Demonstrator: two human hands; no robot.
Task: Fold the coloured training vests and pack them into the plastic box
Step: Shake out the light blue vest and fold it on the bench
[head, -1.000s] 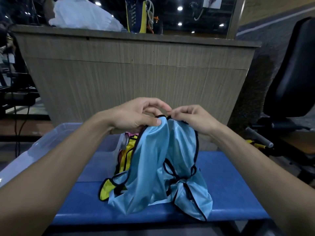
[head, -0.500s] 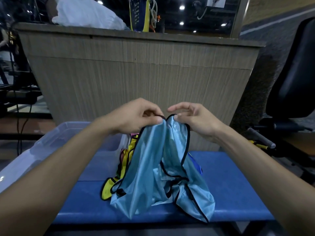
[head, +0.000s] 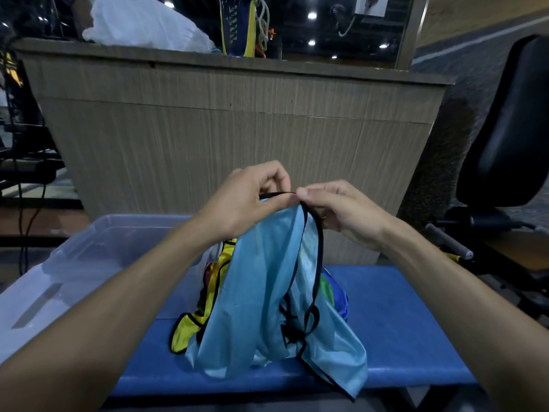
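Note:
A light blue vest (head: 261, 298) with black trim hangs from both hands above the blue bench (head: 395, 331). My left hand (head: 240, 200) pinches its top edge, and my right hand (head: 341, 212) pinches the black trim beside it, a short stretch of trim taut between them. Under the blue vest lies a heap of other vests: a yellow one (head: 185, 331) sticks out at the left, green and dark blue cloth (head: 332, 292) at the right. The clear plastic box (head: 77, 263) stands on the bench to the left, its inside mostly hidden by my left forearm.
A wood-grain counter (head: 237, 123) rises right behind the bench, with a white bag (head: 142, 25) on top. A black padded seat (head: 511, 129) and metal machine bars (head: 448, 239) stand at the right. Dark equipment and cables are at the far left.
Both hands lifted the light blue vest higher and drew a short length of its black trim taut between them. More of the heap beneath shows at the right.

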